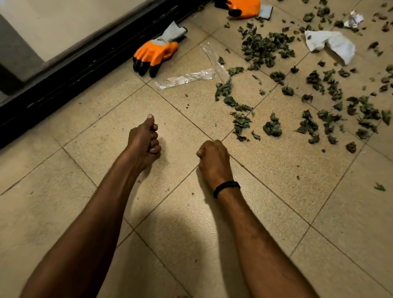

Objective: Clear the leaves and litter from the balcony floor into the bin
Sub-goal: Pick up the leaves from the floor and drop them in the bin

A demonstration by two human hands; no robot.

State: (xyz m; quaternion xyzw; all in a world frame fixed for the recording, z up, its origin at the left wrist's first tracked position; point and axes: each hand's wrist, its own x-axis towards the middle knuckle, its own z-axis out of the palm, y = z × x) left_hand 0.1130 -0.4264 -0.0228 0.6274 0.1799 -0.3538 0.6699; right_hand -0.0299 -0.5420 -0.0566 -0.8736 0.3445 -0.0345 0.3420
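The beige speckled tile floor [279, 233] ran beside a black sliding-door frame [75, 77]. Dry dark-green leaves [265, 46] lay scattered over the tiles ahead and right of the hands, well apart from them. The left hand [144, 142] and right hand [211, 160] hung over bare tile, fingers curled into fists, holding nothing visible. Two orange-and-grey work gloves [156, 53] lay by the frame, with crumpled white paper [332, 43] and clear plastic strips [186, 78] among the leaves.
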